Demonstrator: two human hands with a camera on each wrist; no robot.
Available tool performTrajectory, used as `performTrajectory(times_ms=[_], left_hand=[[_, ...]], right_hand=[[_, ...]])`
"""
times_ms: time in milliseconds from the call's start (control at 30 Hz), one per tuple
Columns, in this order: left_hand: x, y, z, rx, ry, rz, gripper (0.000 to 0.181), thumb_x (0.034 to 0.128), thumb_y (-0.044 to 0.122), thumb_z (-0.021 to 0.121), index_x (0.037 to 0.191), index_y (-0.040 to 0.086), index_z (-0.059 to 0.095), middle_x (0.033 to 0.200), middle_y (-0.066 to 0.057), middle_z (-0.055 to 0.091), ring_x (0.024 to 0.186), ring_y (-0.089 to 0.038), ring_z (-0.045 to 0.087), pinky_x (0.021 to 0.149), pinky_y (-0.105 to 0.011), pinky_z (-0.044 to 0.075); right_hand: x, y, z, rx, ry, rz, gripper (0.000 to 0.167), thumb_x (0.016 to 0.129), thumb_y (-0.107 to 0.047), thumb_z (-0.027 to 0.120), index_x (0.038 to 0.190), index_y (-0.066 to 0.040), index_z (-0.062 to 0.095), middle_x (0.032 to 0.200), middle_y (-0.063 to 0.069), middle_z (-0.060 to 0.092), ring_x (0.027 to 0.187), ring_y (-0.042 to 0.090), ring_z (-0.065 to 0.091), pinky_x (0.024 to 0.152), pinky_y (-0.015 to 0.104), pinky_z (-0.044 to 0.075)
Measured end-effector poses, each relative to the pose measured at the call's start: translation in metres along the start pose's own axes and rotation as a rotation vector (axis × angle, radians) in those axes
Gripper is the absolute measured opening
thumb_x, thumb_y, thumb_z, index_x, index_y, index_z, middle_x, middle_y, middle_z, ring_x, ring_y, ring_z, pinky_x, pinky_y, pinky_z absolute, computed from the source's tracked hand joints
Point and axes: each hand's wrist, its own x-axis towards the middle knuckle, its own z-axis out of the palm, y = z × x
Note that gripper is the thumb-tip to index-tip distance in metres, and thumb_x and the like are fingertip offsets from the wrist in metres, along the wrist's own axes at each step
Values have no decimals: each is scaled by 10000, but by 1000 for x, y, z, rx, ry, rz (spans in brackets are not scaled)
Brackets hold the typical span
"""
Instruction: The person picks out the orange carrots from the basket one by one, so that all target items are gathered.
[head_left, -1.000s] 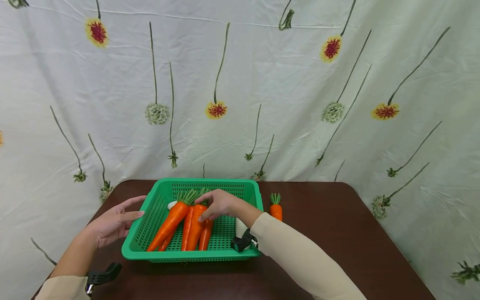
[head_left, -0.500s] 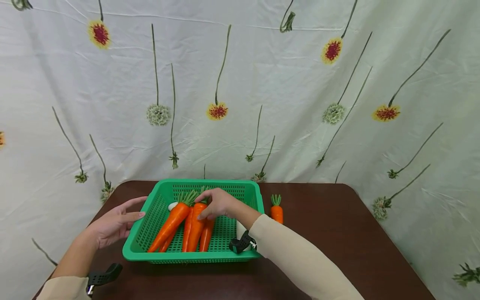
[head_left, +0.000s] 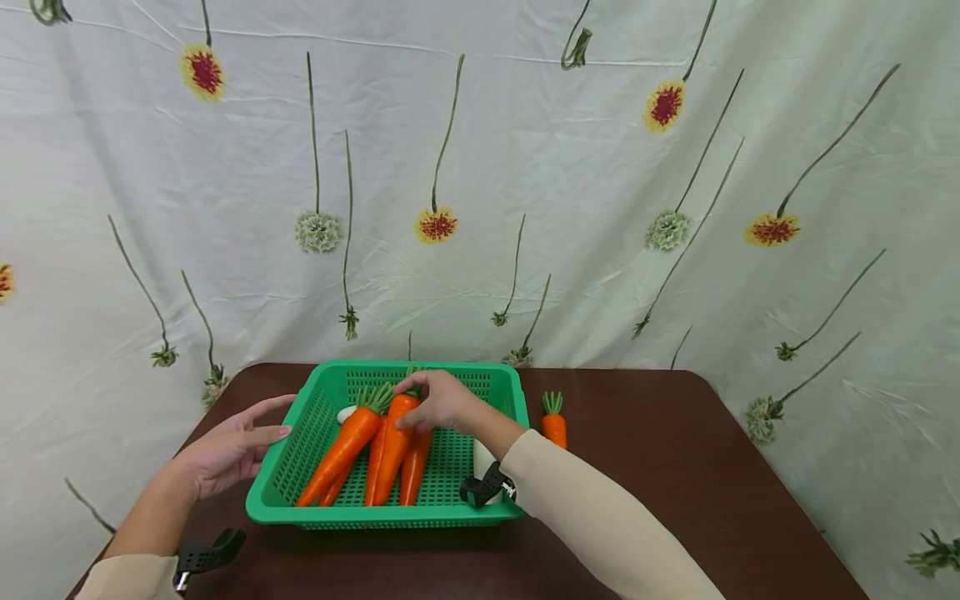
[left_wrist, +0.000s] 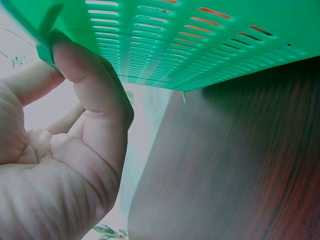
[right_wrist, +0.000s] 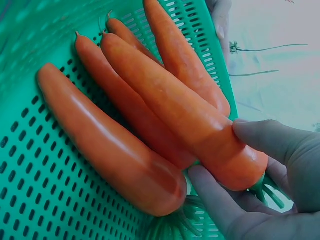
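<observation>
A green plastic basket (head_left: 360, 517) with slotted walls holds several orange carrots (head_left: 341, 454) with green stem tops. My right hand (head_left: 447, 402) is over its middle, thumb and fingers pinching one carrot (head_left: 392, 460) near its stem end. In the right wrist view, the held carrot (right_wrist: 170, 100) lies over another, its tip pointing away from the hand (right_wrist: 280, 165). My left hand (head_left: 225, 450) holds the basket's left rim; in the left wrist view, the fingers (left_wrist: 82, 65) bend at the rim, and the basket's underside (left_wrist: 200, 45) shows above the tabletop.
A smaller carrot (head_left: 554, 423) lies on the dark brown table (head_left: 637, 467), right of the basket. Inside the basket are a white rounded thing (head_left: 346, 413) at left and a long white thing (head_left: 483, 458) at right, partly behind the wrist. A flowered cloth (head_left: 480, 167) hangs behind.
My right hand has risen slightly, and the stem end of the pinched carrot has come up with it. The left hand stays at the basket's rim.
</observation>
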Motion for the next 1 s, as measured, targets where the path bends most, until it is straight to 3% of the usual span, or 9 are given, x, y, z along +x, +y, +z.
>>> performTrajectory(times_ms=[367,567,767,1000], left_hand=[[0,-1,0,1,10,6,593,1093,132,482,1575,270,165,1212,-2,738,1051,-235,756,910,-468,621],[0,-1,-1,-4,5,4,594,1094,130,478,1574,274,161,1213,-3,737,1054,-234,755,912,-473,619],[1,-2,-1,-5,6,7,598,1093,131,479,1577,274,158,1216,0,736,1057,-228,753,914,-467,620],[1,-2,-2,-6,13,3,603,1097,131,471,1584,270,143,1208,5,739,1047,-221,756,907,-456,624]], right_hand=[[-3,1,-13,129,13,-44,504,849,12,806,1318,-97,657,1261,131,527,924,235,708,930,503,616],[-8,1,-21,226,9,-75,538,863,54,773,1368,-70,634,1231,166,592,964,271,725,989,541,579],[-13,3,-30,294,20,-102,549,888,72,735,1406,-66,616,1228,205,634,1021,284,719,995,524,581],[-21,4,-41,349,31,-98,552,907,82,706,1423,-87,606,1294,233,626,1082,307,709,934,418,624]])
